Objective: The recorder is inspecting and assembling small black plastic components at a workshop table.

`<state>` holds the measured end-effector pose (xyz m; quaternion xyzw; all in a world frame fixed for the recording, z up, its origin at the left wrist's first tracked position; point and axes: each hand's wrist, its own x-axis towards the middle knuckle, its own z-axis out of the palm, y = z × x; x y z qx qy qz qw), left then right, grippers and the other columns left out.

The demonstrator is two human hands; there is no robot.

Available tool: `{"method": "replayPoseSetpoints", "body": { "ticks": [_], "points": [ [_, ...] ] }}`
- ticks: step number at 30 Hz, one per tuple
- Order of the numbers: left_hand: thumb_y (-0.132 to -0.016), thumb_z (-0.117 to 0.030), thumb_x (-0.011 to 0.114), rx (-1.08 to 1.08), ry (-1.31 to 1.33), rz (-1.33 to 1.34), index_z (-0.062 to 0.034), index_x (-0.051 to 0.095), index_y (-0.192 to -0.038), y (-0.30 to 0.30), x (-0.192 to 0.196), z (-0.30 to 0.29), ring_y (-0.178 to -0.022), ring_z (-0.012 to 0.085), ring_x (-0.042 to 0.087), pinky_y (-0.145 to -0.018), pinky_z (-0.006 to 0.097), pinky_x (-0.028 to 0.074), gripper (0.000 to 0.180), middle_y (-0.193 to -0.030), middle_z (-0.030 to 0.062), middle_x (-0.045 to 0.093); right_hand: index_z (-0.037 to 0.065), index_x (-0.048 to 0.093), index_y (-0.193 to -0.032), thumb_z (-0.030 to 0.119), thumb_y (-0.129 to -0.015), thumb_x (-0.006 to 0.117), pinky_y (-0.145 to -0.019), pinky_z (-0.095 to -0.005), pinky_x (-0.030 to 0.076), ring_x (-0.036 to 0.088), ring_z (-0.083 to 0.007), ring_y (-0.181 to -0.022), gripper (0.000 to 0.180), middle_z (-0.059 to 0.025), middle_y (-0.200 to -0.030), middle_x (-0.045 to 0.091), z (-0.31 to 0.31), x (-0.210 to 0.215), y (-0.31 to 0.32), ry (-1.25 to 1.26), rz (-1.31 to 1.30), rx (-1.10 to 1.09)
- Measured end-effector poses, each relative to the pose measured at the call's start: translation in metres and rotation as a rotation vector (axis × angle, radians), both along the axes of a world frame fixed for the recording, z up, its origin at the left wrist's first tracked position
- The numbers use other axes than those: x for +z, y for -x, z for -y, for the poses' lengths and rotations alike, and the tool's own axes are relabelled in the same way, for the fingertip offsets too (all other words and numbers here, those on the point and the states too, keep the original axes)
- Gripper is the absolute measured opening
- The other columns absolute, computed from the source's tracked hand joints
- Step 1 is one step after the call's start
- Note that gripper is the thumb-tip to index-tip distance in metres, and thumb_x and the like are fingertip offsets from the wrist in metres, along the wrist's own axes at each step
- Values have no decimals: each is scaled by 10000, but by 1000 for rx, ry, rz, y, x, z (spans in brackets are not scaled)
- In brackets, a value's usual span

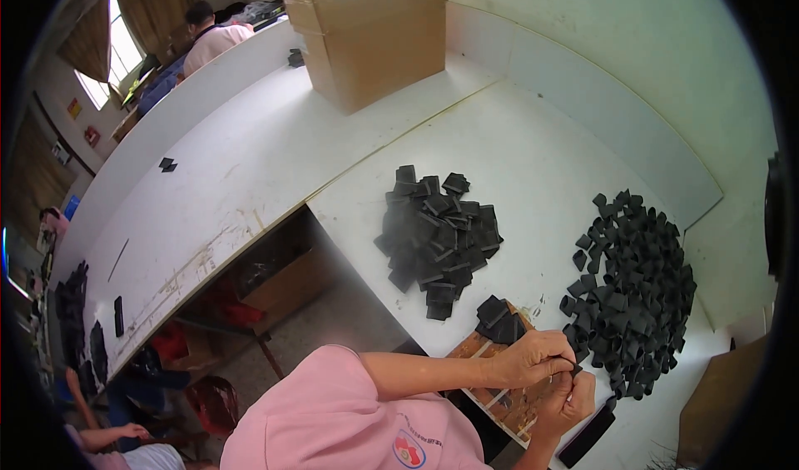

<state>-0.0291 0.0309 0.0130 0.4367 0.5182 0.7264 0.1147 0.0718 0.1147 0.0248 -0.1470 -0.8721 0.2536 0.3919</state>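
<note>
Two grips meet in front of us: our left grip point(533, 360) and right grip point(573, 399) both pinch one small black piece point(577, 369), largely hidden by our fingertips. Below them lies a brown patterned board point(476, 352), with a cluster of flat black pieces point(500, 322) on its far end, just ahead and left of the grips. Farther that way, a heap of flat black pieces point(437, 241) spreads on the white counter point(533, 162); close on the right, a larger heap of short black tubes point(637, 291) crowds our reach. Just right of the right grip lies a long dark object point(587, 433). A tall cardboard box point(374, 41) stands well ahead and left. Left of the grips, our pink shirt point(308, 416) bears a red-and-blue oval emblem point(409, 449) with lettering too small for us to read reliably.
</note>
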Motion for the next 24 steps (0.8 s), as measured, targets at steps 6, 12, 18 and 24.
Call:
{"method": "replayPoseSetpoints", "body": {
  "ticks": [6, 12, 18, 24],
  "points": [
    [-804, -89, 567, 93, 10, -39, -18, 547, -815, 0, -3, 1, -651, 192, 513, -572, 273, 388, 75, -733, 70, 535, -9, 418, -656, 76, -820, 544, -454, -305, 264, 356, -191, -495, 223, -82, -580, 357, -2, 21, 4, -67, 105, 59],
    [-784, -71, 569, -83, 108, 175, -2, 532, -802, -3, 5, 9, -585, 208, 491, -522, 284, 364, 80, -663, 79, 506, -6, 443, -659, 55, -820, 534, -453, -302, 279, 381, -168, -496, 195, -78, -599, 415, -1, 2, 3, 15, -81, 57],
    [-755, -94, 575, -4, 215, 23, 20, 485, -746, -6, -5, 4, -568, 307, 477, -523, 348, 373, 146, -622, 168, 480, -8, 445, -651, 2, -778, 535, -451, -309, 282, 385, -184, -489, 156, -92, -580, 405, -6, 8, -7, -3, 59, 33],
    [-774, -77, 555, 459, 489, -45, -9, 538, -809, 32, -32, 25, -668, 296, 543, -605, 342, 430, 79, -732, 146, 542, 5, 526, -712, 103, -848, 491, -466, -185, 333, 420, -42, -515, 171, -3, -633, 526, -50, 48, 15, 695, -150, 83]
  ]
}}
